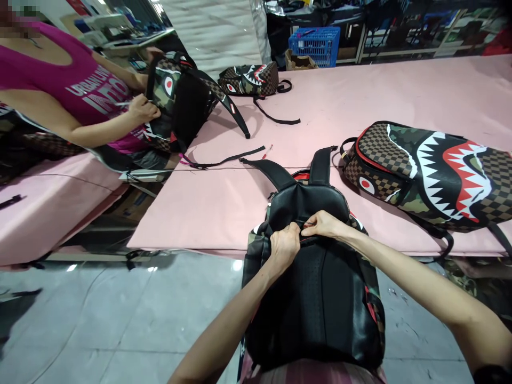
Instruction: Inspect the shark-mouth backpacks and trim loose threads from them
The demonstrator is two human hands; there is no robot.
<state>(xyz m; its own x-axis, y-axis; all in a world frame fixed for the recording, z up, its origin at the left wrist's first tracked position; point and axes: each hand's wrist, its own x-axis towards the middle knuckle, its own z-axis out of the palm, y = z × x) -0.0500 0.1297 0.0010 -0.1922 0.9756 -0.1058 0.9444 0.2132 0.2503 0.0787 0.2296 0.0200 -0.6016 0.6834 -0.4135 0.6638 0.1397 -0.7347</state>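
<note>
A black-backed backpack [312, 314] with camouflage and checkered sides rests against my lap and the table edge, its back panel facing up. Its two shoulder straps [321, 166] stretch away from me onto the pink table. My left hand [285, 246] is closed on the edge of the back panel, near the middle. Just beside it my right hand [322, 225] pinches at the same spot, a seam or opening with a bit of red showing. What lies between the fingertips is too small to make out.
A backpack with a shark-mouth print [452, 176] lies at the right on the pink table [192, 213]. Another backpack [252, 79] lies further back. At the left a co-worker in a magenta shirt [80, 80] holds a similar backpack [176, 101]. A blue crate [320, 45] stands behind the table.
</note>
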